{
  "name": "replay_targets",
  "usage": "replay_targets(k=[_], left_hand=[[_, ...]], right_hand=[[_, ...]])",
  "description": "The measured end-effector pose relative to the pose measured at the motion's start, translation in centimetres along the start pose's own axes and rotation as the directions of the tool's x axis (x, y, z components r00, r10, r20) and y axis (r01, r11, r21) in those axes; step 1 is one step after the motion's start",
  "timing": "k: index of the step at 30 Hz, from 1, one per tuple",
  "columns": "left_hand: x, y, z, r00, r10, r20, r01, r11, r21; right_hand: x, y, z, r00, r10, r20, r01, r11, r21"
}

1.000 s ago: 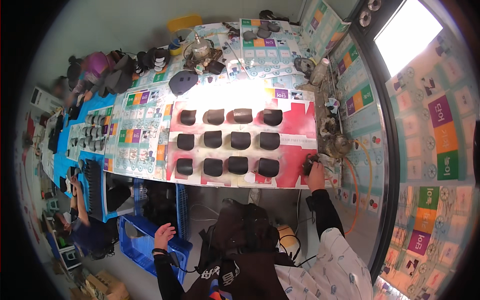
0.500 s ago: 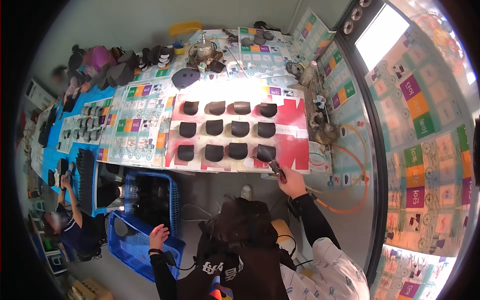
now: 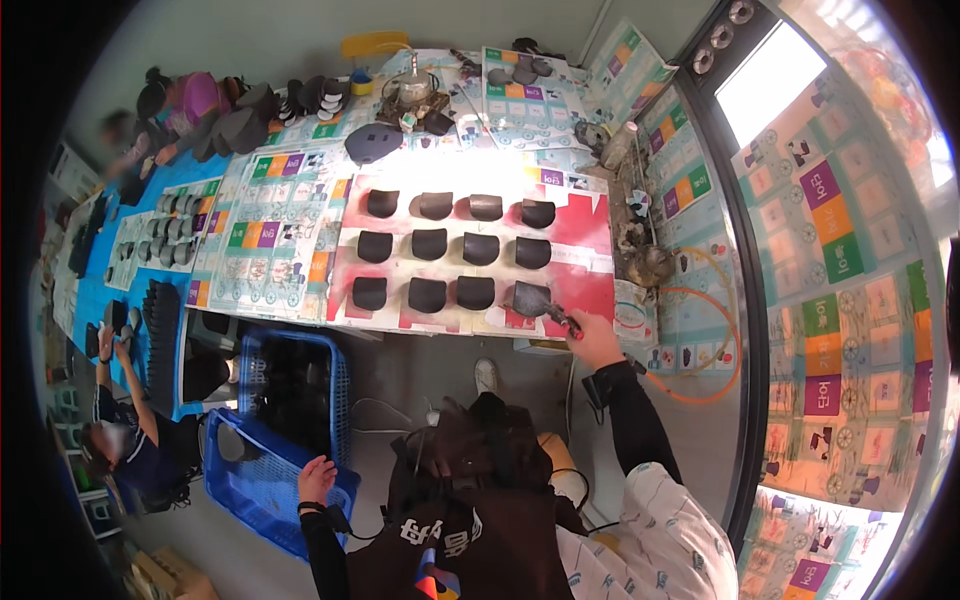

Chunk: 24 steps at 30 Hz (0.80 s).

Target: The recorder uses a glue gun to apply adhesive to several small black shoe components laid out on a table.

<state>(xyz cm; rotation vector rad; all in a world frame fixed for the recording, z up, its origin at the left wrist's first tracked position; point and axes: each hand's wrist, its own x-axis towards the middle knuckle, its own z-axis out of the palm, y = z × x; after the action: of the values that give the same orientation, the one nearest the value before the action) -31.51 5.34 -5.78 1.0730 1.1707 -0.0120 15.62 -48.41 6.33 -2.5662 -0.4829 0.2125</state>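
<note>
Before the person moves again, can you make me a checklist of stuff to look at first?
1. Spray gun in the right hand: ok.
2. Its tip at the near-right dark piece: ok.
3. All twelve dark pieces spaced apart: ok.
4. Left hand away from the pieces: ok.
5. Orange hose off the pieces: ok.
6. Spray coming out: cannot tell.

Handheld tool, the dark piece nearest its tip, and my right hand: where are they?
Handheld tool [image 3: 558, 316]: head view, its body.
Dark piece [image 3: 526, 297]: head view, its upper surface.
Right hand [image 3: 597, 341]: head view, its back.
</note>
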Motion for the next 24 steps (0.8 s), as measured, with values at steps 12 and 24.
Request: replay_targets(k=[12,24], left_hand=[[-0.1,2.2,6.6,0.995,-0.059,-0.079,0.063,0.996,0.056],[-1.1,4.3,14.3,0.989,-0.095,-0.113,0.112,0.981,0.156]], right_hand=[[9.1,2.5,-4.7,0.927,-0.008,0.374,-0.059,0.984,0.169],[20.7,7.8,-4.7,0.728,0.120,0.675,-0.369,0.899,0.237]])
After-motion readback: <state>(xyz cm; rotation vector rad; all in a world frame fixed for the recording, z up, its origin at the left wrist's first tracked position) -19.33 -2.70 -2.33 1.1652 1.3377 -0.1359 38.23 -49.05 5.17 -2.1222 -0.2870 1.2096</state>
